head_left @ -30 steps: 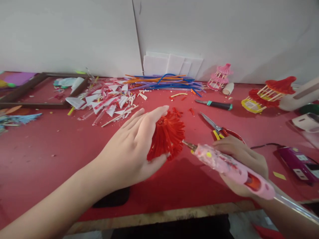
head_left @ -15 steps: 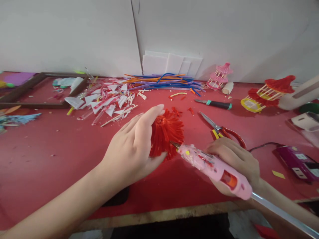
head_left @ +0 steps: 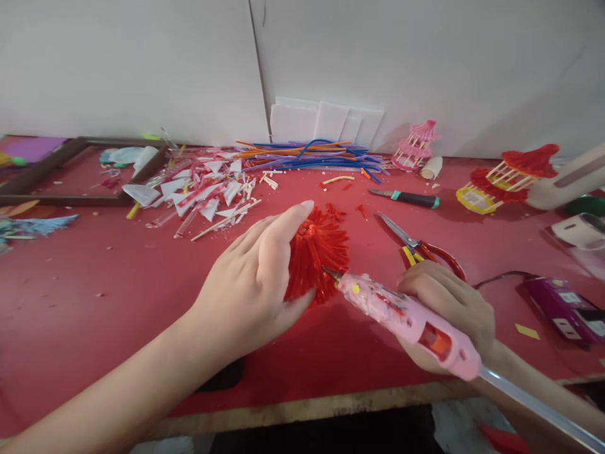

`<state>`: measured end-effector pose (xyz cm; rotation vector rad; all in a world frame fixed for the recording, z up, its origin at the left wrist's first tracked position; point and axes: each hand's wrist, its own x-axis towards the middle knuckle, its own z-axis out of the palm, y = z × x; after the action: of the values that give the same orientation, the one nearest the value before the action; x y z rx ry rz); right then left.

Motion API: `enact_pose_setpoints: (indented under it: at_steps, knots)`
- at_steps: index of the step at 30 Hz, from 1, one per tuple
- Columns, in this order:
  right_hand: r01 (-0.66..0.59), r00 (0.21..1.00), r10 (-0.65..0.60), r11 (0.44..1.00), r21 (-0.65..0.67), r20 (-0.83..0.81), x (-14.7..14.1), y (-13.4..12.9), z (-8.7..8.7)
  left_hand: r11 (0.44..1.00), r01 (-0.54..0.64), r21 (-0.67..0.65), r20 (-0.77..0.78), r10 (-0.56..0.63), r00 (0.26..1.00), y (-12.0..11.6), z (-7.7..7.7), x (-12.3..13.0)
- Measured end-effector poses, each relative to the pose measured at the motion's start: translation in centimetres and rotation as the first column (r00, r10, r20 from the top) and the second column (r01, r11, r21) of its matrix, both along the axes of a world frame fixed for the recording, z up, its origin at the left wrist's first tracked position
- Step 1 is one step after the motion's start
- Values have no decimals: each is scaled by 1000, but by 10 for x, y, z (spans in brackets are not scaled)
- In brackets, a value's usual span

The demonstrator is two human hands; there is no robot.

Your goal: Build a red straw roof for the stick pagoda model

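Observation:
My left hand [head_left: 253, 274] is closed round the left side of a red fringed piece of fuzzy pipe cleaners [head_left: 322, 249], its strands fanning out from a raised centre. In my right hand [head_left: 451, 309] is a pink hot glue gun [head_left: 411, 325], with a clear glue stick [head_left: 534, 403] poking out of its back end. The gun's metal tip touches or lies just over the lower right strands of the red piece. Palm and fingertips of my left hand are partly hidden behind the piece.
Scissors [head_left: 411, 243] and a utility knife [head_left: 411, 199] lie beyond my right hand. A red-roofed model pagoda [head_left: 513, 180], a pink one [head_left: 416, 146] and a purple power strip [head_left: 564, 309] stand rightward. Pipe cleaners [head_left: 312, 154], scraps [head_left: 203, 189] and a brown frame [head_left: 66, 200] lie behind.
Very little differs. My left thumb and my right hand have shifted slightly, while the glue gun's tip stays at the same spot on the red piece.

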<state>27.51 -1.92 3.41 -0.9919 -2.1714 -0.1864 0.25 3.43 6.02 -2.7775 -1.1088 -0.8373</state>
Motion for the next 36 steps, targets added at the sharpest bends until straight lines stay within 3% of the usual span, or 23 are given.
enact_pose_setpoints:
  at_steps: [7, 18, 22, 25, 29, 32, 36]
  knots:
    - [24, 999, -25, 999, -25, -39, -3, -7, 0, 999, 34, 0, 23, -34, 999, 3, -1, -4]
    - [-10, 999, 14, 996, -86, 46, 0, -14, 4, 996, 13, 84, 30, -15, 999, 2, -1, -2]
    - [-54, 991, 53, 999, -1, 119, 17, -7, -8, 996, 18, 87, 29, -21, 999, 3, -1, -5]
    - [36, 985, -44, 998, 47, 169, 39, 3, -29, 993, 8, 120, 48, -14, 999, 4, -2, -8]
    - [323, 904, -268, 939, -121, 332, 54, 14, -50, 988, -36, 151, 67, 26, 997, 4, -5, -10]
    - [370, 875, -271, 909, -193, 401, 51, 19, -48, 985, -77, 153, 66, 68, 996, 2, -4, -8]
    - [361, 885, -241, 896, -259, 399, 38, 37, -26, 973, -116, 199, 47, 109, 993, -4, -2, -3]
